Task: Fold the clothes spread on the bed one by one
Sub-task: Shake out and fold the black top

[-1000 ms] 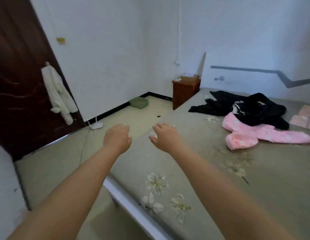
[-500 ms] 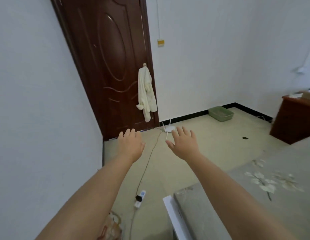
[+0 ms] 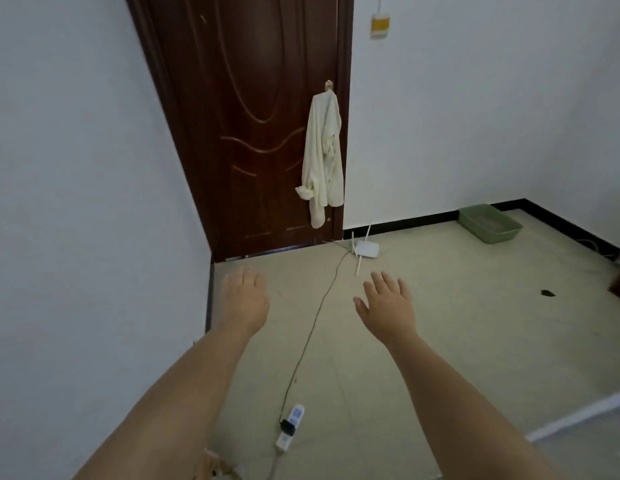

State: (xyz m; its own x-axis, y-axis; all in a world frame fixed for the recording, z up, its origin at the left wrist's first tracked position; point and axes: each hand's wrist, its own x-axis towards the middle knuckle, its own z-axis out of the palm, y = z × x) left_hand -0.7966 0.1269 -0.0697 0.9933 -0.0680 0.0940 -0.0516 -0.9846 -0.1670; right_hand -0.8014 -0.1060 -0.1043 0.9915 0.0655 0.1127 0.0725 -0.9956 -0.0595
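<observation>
Head view, facing a room corner. White walls (image 3: 474, 109) meet at a dark brown panelled door (image 3: 253, 126), which stands closed above a pale tiled floor (image 3: 457, 323) edged by a black skirting strip. A cream garment (image 3: 324, 161) hangs from a hook on the door's right side, its lower end reaching toward the floor. Both forearms extend forward over the floor. The left hand (image 3: 244, 303) is held palm down with its fingers (image 3: 248, 276) straight and close together, holding nothing. The right hand (image 3: 388, 306) is likewise palm down, its fingers (image 3: 381, 280) straight and slightly spread, thumb out to the side, also holding nothing. A pale edge of the bed (image 3: 578, 415) crosses the lower right corner, well apart from both hands; the clothes to be folded do not show in this view, so neither set of fingers is near or touching any of them. A green tray (image 3: 490, 228) lies by the far wall at right. A white router (image 3: 365, 250) with antennas sits near the door; its dark cable (image 3: 312, 327) runs between the two hands to a white power strip (image 3: 290, 427). A small dark object (image 3: 547, 293) lies on the floor at right.
</observation>
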